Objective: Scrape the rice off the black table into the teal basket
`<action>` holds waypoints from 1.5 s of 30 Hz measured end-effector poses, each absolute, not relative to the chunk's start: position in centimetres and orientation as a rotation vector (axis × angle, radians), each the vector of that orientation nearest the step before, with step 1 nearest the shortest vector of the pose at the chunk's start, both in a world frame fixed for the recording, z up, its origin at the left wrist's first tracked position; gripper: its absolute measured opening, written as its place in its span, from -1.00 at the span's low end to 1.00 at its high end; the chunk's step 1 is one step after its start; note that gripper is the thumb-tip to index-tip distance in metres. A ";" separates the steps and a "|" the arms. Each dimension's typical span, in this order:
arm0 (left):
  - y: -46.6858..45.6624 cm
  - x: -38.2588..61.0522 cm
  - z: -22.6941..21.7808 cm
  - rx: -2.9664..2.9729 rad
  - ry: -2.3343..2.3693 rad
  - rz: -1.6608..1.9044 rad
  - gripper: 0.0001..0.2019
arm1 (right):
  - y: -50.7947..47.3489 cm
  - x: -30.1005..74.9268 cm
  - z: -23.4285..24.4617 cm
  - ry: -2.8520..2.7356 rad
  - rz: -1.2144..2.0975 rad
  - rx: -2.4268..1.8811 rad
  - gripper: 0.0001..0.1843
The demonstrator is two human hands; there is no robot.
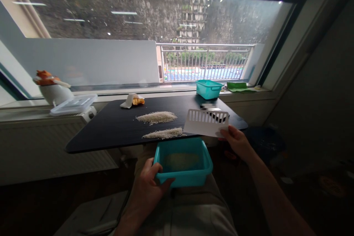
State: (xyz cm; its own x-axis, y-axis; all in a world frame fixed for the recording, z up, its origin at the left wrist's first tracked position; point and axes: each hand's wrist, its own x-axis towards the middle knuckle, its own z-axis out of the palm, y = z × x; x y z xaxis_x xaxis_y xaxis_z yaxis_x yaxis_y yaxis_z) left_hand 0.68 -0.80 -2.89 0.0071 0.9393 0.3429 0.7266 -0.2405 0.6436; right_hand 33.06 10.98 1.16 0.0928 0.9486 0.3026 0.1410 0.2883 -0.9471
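Observation:
My left hand (pixel 151 182) grips the near left corner of a teal plastic bin (pixel 184 179), which is just below the table's front edge, over my lap. Some pale grains (pixel 181 160) lie on its bottom. In my right hand (pixel 235 138) is a white slotted plastic sheet (pixel 203 129), pinched at its right end, its row of slots along the upper side. It is held over the table's front right part. To its left, two heaps of white rice lie on the dark tabletop: a larger rice heap (pixel 157 117) and a narrower one (pixel 164 133) near the edge.
The black table (pixel 110 129) stands against a window. At its back are a second teal bin (pixel 208 89) and a crumpled wrapper with something orange (pixel 134 101). A clear lid (pixel 74 104), a white pot (pixel 55 94) and a green item (pixel 237 87) rest along the sill.

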 end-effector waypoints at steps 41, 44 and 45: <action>-1.6 -1.5 -2.6 1.936 1.870 1.139 -0.73 | 8.6 27.5 0.7 -1.332 0.919 -1.062 -0.57; -1.6 -1.5 -2.6 1.936 1.867 1.141 -0.74 | 8.5 27.1 0.9 -1.337 0.932 -1.048 -0.55; -1.6 -1.5 -2.6 1.935 1.870 1.143 -0.74 | 8.5 27.0 1.0 -1.336 0.933 -1.045 -0.55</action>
